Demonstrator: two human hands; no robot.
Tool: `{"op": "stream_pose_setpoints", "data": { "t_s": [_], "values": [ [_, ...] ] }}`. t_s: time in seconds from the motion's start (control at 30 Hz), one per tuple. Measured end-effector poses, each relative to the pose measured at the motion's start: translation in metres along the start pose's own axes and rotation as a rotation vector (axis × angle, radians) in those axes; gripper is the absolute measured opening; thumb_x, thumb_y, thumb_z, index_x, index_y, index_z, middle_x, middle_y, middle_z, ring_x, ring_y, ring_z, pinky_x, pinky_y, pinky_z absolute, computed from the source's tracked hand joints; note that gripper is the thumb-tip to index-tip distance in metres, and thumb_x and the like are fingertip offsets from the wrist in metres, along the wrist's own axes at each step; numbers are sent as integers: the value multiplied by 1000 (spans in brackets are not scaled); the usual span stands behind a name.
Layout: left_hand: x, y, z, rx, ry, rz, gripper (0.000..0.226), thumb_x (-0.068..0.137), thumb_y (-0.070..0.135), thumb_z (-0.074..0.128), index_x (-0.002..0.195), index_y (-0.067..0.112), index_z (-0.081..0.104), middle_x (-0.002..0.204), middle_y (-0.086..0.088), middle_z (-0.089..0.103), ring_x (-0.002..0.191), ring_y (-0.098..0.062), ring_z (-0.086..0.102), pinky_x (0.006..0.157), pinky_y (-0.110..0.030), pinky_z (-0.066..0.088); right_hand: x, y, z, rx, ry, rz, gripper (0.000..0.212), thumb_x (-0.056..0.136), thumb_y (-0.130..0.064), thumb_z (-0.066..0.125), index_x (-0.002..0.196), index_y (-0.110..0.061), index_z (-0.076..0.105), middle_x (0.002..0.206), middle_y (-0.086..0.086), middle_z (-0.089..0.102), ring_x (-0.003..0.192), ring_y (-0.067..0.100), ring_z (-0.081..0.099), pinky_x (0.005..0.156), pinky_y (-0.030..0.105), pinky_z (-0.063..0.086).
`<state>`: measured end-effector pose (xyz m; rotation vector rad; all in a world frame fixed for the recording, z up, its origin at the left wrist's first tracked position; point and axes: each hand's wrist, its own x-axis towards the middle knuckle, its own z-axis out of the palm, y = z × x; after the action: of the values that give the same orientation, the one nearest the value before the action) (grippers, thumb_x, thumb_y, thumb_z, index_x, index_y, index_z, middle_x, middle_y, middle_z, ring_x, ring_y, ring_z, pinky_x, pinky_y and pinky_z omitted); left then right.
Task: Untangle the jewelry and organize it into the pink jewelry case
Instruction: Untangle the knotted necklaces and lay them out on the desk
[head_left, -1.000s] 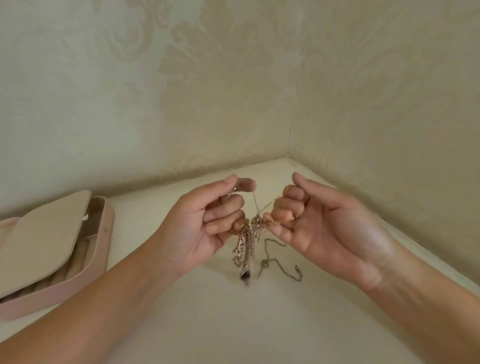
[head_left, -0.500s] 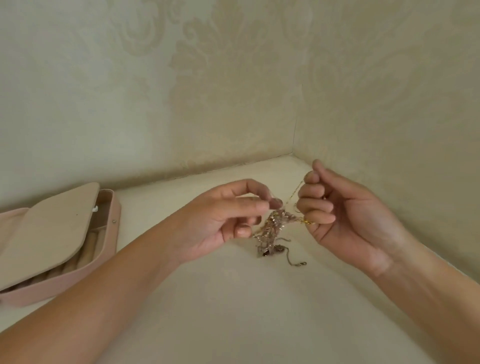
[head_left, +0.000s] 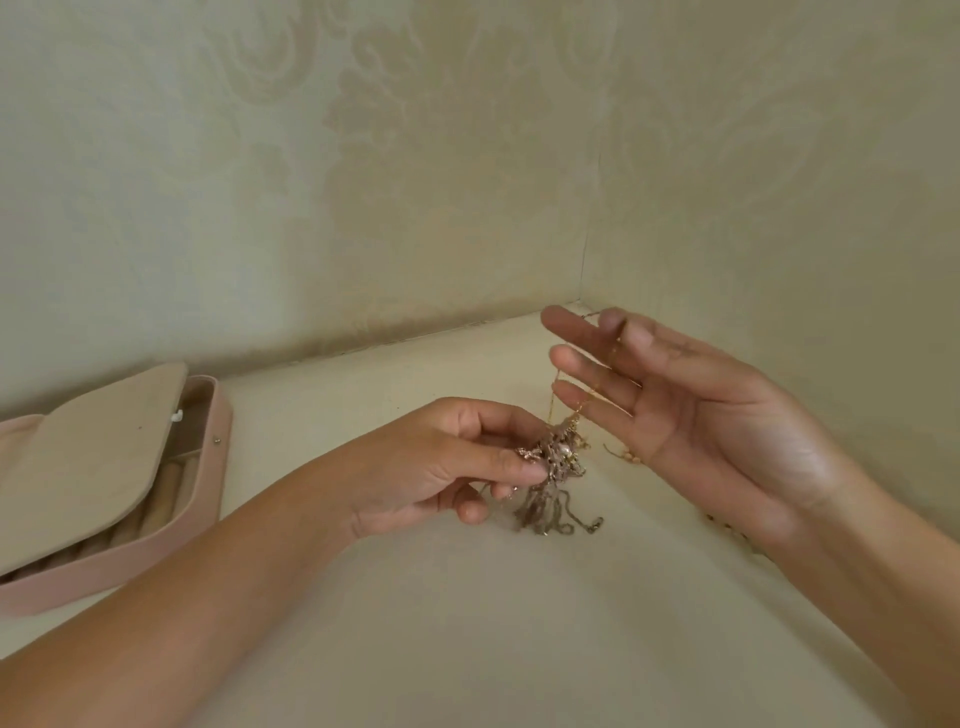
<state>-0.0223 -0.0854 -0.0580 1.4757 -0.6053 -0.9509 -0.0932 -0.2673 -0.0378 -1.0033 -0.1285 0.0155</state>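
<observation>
A tangled clump of gold and silver chains (head_left: 553, 462) hangs just above the cream surface, its loose ends trailing down onto it. My left hand (head_left: 447, 462) pinches the clump between thumb and fingers. My right hand (head_left: 691, 415) is to the right of it, palm toward me, fingers straight and spread. A thin gold chain (head_left: 584, 402) runs from the clump up across those fingers toward the thumb. The pink jewelry case (head_left: 171, 535) lies open at the far left, a beige inner flap tilted over its ring rolls.
The cream surface (head_left: 467, 623) ends in a corner of patterned walls (head_left: 587, 260) just behind my hands. A beaded gold strand (head_left: 626, 456) shows below my right fingers and again near the right wrist.
My right hand has uncurled from a fist-like grip into spread straight fingers and risen slightly, drawing the thin gold chain longer. My left hand has kept its pinch on the clump, now lower.
</observation>
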Motion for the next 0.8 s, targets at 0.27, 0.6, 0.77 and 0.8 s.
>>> {"op": "stream_pose_setpoints", "data": {
  "t_s": [0.27,0.6,0.77,0.8],
  "values": [
    [0,2,1,-58,4,73,20,71,5,67,70,23,75,59,7,56,48,-2,47,38,-11,36,2,8,1,-103,28,54,38,84,-25,53,121,-22,62,120,-6,68,51,2,51,57,12,52],
    [1,1,3,-38,51,79,19,71,3,64,67,20,72,54,5,53,45,-2,43,36,-11,33,2,9,0,-701,362,-49,34,62,-38,73,83,-11,73,73,-1,70,57,9,61,73,33,53],
    [4,2,2,-104,186,82,15,67,2,70,63,16,68,56,4,53,43,-2,42,33,-12,31,2,2,-3,-866,450,-222,16,74,-23,79,78,-19,64,69,-6,65,58,6,63,53,17,44],
    [4,2,2,-111,201,85,12,65,4,67,62,16,68,55,4,52,43,-2,42,33,-12,30,0,1,-1,-893,421,-257,13,74,-21,78,75,-19,65,68,-4,64,57,6,61,49,13,41]
  ]
}}
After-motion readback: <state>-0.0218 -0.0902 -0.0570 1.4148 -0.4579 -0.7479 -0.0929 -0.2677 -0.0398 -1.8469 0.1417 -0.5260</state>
